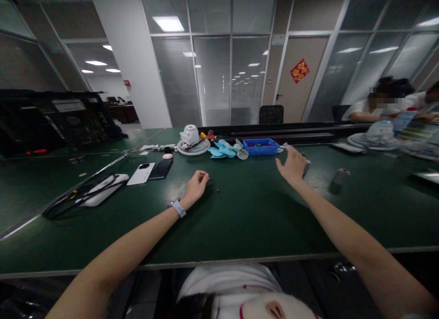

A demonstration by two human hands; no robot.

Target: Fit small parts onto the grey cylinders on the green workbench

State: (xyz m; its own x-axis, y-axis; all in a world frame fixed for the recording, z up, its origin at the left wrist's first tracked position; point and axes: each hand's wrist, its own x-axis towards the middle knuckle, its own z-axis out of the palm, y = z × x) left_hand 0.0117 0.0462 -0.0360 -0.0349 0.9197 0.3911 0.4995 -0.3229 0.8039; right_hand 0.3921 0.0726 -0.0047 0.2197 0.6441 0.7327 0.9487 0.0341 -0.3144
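Note:
My left hand [197,184] rests on the green table [240,218] with its fingers curled in; whether it pinches something small I cannot tell. A tiny dark piece [218,190] lies just to its right. My right hand [293,165] reaches forward with fingers spread, over a small grey object [307,167] that it partly hides. Beyond the hands lie light-blue fan blades [222,150], a white fan grille with its motor housing [192,143] and a blue parts tray [261,146].
Two phones [151,171] and a white device with black cables [103,191] lie at the left. A grey cylinder [338,177] stands at the right. Other people sit at the far right behind another fan [375,136]. A black rail runs along the table's back.

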